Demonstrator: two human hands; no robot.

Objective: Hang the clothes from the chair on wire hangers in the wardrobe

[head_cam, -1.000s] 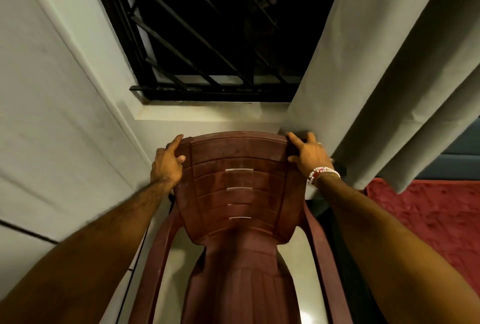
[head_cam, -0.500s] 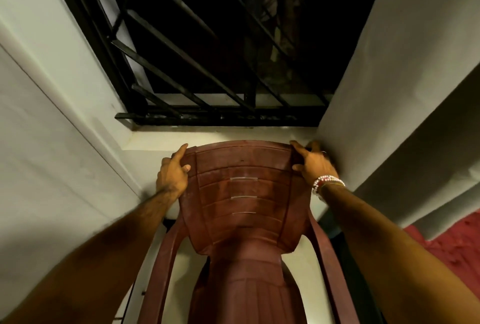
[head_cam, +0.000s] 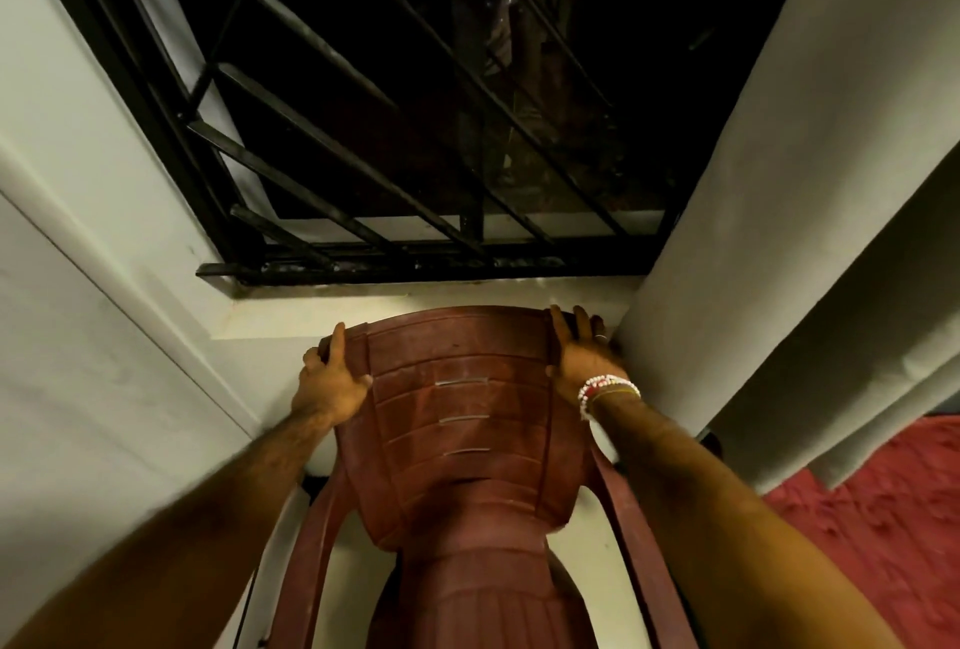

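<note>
Head view: both hands, left (head_cam: 328, 388) and right (head_cam: 582, 357), gripping top corners of maroon chair (head_cam: 462, 419) backrest between them.

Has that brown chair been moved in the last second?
Yes. The chair, held at its top corners by the left hand and right hand, has closed in on the window sill, nearer the wall.

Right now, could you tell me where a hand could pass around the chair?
Free: the gaps between each armrest and the backrest. Crowded: the top edge, gripped by the left hand and right hand, near the sill and curtain.
</note>
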